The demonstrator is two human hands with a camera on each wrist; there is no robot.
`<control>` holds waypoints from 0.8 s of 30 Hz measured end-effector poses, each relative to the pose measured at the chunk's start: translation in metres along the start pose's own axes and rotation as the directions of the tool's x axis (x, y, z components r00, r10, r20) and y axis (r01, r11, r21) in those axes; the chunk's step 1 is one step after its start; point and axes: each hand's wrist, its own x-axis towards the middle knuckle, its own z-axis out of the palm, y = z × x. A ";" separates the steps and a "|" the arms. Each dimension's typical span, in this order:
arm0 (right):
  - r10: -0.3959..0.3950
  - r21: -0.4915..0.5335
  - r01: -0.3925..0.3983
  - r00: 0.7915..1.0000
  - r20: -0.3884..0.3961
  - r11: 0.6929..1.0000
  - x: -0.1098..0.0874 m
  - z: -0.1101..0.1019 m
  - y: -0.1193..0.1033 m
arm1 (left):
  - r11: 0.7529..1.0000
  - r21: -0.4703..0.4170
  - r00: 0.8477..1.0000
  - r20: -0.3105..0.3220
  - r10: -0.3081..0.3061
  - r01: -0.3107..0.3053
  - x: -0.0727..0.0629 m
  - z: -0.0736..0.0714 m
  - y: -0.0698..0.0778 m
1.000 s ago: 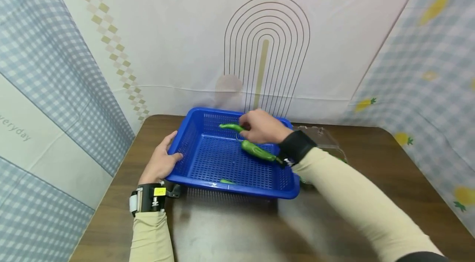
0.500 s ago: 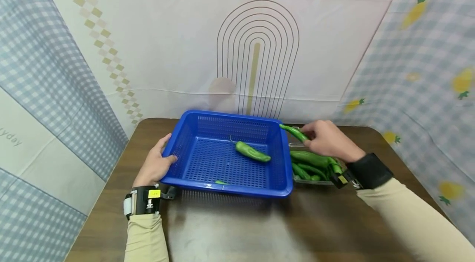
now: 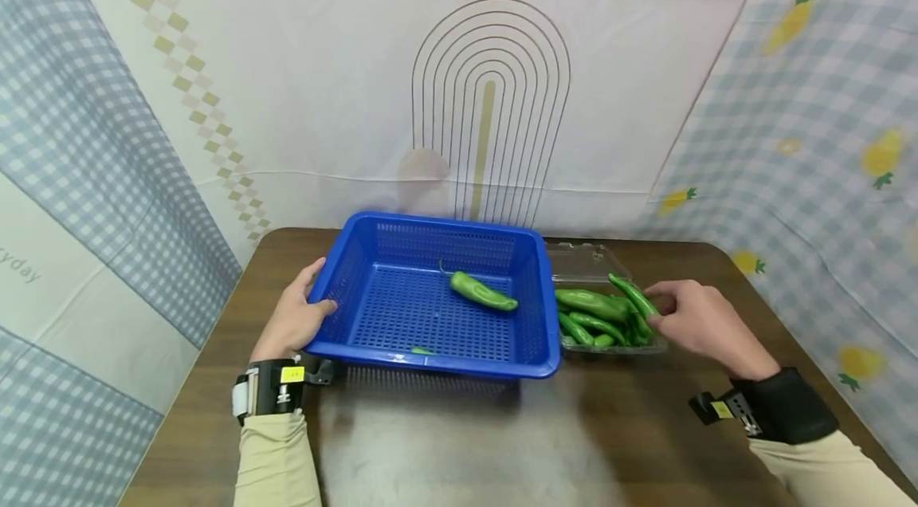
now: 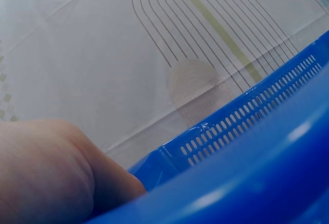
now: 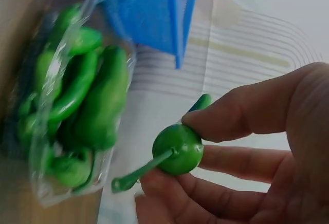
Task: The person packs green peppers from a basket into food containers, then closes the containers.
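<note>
My left hand (image 3: 290,321) grips the left rim of a blue plastic basket (image 3: 430,363), thumb over the edge, as the left wrist view shows too. Inside the basket lies a green pepper (image 3: 482,292) with a thin stem. A bit of another green pepper (image 3: 421,351) peeks out behind the front wall. Between thumb and fingers, my right hand (image 3: 706,325) pinches a slim green pepper (image 3: 631,296), its stem toward the camera in the right wrist view (image 5: 178,149). That hand is over the right end of a clear plastic box (image 3: 617,350) holding several green peppers (image 3: 591,304).
The box's clear lid (image 3: 584,260) stands open behind it, right of the basket. All sit on a brown wooden table (image 3: 645,443). A patterned white cloth (image 3: 344,92) hangs behind the table, with checked cloth on both sides.
My right hand has carried the slim pepper from above the basket rightward to the clear box. My left hand stays on the basket rim. The head view has shifted slightly.
</note>
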 end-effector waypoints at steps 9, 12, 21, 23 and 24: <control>0.124 -0.035 -0.121 0.987 0.104 0.992 -0.011 0.004 0.012 | 1.000 -0.003 1.000 0.008 0.007 -0.007 0.001 0.000 -0.001; 0.161 -0.041 -0.156 0.973 0.166 0.987 -0.015 0.008 0.011 | 1.000 0.002 1.000 0.008 -0.008 0.008 0.000 -0.001 0.001; 0.146 -0.096 -0.138 0.985 0.090 0.986 -0.015 0.026 0.002 | 1.000 0.005 1.000 -0.001 -0.014 0.014 0.000 -0.002 0.003; 0.131 -0.100 -0.125 0.990 0.057 0.987 -0.014 0.033 0.001 | 1.000 0.000 1.000 0.008 -0.021 0.021 0.000 -0.001 0.002; 0.122 -0.098 -0.118 0.992 0.037 0.988 -0.014 0.036 0.000 | 1.000 -0.001 1.000 0.012 -0.022 0.022 0.000 0.000 0.001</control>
